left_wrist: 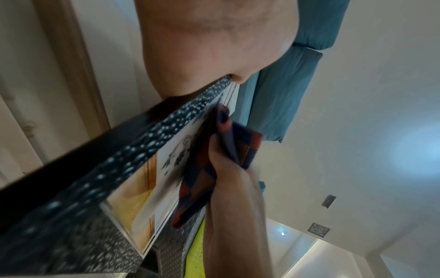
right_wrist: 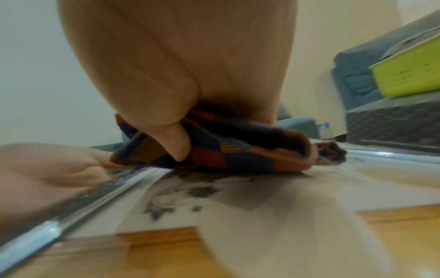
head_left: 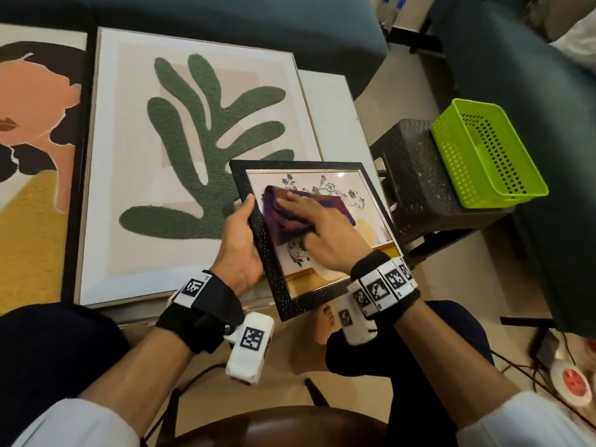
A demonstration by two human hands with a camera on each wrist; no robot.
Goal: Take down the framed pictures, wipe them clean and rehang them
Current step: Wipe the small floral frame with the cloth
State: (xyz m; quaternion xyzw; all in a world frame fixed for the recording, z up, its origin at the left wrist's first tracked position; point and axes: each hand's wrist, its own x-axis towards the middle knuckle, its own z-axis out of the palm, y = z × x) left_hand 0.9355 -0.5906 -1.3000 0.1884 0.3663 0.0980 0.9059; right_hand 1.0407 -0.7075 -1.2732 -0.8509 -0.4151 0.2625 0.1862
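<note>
Presently my left hand (head_left: 238,243) holds the small black-framed picture with a studded border and glass front (head_left: 364,195) by its left edge, thumb over the front of the frame, the other fingers hidden behind it. Its grip is closed on the frame. The picture sits tilted over my lap, its far corner at about 1 o'clock, overlapping the near right corner of the large pictures lying ahead.

My right hand (head_left: 317,233) lies on the glass with fingers spread, pressing a crumpled purple, red and orange checked cloth (head_left: 283,221) flat against the upper left part of the pane. From the right wrist view the thumb (right_wrist: 177,144) tucks into the cloth's folds, so the grip holds the cloth as well as pressing it.

At 11 o'clock, flat on the white surface (head_left: 332,101), lies a large pale-framed picture of a tufted green leaf shape (head_left: 206,124). At 9 o'clock, just beside it, is a dark-framed picture of a face in orange, black and yellow (head_left: 35,130).

At 2 o'clock a lime-green perforated plastic basket (head_left: 483,153) stands on a dark woven-pattern plastic stool (head_left: 416,175). A dark teal sofa (head_left: 225,24) runs along 12 o'clock.
</note>
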